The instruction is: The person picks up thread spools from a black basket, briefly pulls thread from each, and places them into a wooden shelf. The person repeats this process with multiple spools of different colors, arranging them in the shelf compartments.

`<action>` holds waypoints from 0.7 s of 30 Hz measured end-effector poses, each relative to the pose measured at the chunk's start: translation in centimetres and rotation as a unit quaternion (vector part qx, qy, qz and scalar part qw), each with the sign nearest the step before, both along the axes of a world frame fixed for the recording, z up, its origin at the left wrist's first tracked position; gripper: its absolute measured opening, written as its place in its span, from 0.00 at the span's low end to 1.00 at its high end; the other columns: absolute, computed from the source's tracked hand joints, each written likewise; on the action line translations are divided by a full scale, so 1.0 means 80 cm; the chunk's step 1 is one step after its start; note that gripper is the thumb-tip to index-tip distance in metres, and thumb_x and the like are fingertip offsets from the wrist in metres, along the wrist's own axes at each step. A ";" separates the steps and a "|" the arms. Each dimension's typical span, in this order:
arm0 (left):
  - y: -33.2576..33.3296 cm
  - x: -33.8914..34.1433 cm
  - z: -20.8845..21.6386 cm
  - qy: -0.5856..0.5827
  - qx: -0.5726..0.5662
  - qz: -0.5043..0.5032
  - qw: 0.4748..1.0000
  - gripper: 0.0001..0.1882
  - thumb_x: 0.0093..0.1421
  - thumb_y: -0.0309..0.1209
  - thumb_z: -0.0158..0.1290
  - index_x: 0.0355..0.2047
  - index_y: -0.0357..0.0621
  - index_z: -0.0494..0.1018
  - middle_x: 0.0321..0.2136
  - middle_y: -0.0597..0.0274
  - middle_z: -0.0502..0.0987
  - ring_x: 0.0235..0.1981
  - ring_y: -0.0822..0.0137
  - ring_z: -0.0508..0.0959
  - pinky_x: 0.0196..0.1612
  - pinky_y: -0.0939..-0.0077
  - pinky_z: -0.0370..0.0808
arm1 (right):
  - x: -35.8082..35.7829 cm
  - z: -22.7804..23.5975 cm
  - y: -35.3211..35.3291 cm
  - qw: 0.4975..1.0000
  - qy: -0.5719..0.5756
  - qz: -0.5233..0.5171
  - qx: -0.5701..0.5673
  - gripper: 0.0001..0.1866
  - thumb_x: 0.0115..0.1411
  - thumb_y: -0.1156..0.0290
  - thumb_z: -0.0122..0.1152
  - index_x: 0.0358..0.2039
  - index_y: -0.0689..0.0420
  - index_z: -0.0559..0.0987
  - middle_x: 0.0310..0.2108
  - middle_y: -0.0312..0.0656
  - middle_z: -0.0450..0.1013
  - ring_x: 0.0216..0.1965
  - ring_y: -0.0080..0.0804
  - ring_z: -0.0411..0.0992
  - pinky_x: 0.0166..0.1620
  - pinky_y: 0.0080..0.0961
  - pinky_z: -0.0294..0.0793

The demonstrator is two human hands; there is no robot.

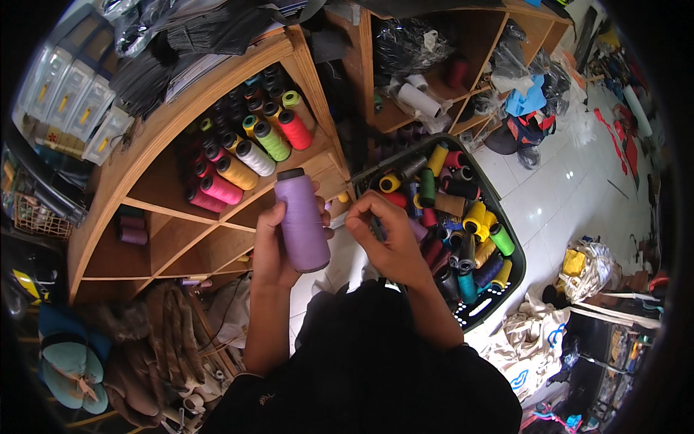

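Observation:
My left hand (272, 249) is wrapped round a spool of purple thread (303, 226), held upright with a slight tilt, its dark core end at the top. A little to the right of the spool is my right hand (390, 242). Its thumb and fingertips come together in a pinch, and whatever they may hold is too fine to see. Beyond the spool, several colored thread spools (236, 172) stand in rows in a wooden shelf (137, 171). Right of my right hand, a black plastic basket (499, 210) holds a jumble of spools and empty-looking cores.
Purple spools (133, 230) lie in a lower shelf compartment. Black sheets (217, 32) are stacked on top of the shelf. White tiled floor (560, 206) stretches to the right, with cream cloth bags (531, 347) on it. Brown fabric (173, 329) hangs at lower left.

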State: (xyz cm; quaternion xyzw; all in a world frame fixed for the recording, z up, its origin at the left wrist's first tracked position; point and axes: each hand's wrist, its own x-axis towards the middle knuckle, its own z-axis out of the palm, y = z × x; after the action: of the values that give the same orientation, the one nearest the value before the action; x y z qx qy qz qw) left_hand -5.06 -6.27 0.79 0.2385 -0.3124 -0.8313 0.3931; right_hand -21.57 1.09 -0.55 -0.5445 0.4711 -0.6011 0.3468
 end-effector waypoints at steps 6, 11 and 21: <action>0.000 -0.001 -0.002 0.045 0.012 -0.036 0.998 0.28 0.59 0.50 0.45 0.47 0.37 0.67 0.32 0.54 0.74 0.32 0.63 0.76 0.35 0.71 0.74 | 0.010 0.003 0.003 1.000 0.023 -0.011 -0.013 0.04 0.58 0.76 0.58 0.30 0.62 0.73 0.27 0.41 0.70 0.30 0.30 0.69 0.35 0.24 0.67; 0.000 -0.005 -0.005 0.003 -0.006 0.009 1.000 0.26 0.61 0.50 0.45 0.47 0.38 0.66 0.31 0.55 0.72 0.31 0.64 0.74 0.34 0.72 0.72 | 0.019 -0.019 0.005 1.000 0.009 -0.018 0.010 0.04 0.57 0.77 0.58 0.32 0.62 0.73 0.27 0.41 0.70 0.29 0.31 0.69 0.36 0.24 0.67; 0.007 0.000 -0.009 -0.044 0.000 0.101 0.994 0.28 0.64 0.47 0.43 0.55 0.37 0.63 0.40 0.52 0.74 0.39 0.59 0.76 0.42 0.64 0.75 | 0.026 0.002 0.042 0.975 0.191 -0.098 -0.061 0.25 0.56 0.63 0.62 0.55 0.50 0.73 0.54 0.54 0.59 0.53 0.49 0.60 0.55 0.40 0.60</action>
State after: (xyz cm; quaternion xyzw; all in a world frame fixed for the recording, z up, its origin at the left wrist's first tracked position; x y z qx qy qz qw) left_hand -5.04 -5.75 0.07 0.3052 -0.3041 -0.7758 0.4610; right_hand -19.47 4.48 -0.36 -0.6206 0.5424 -0.5443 0.1559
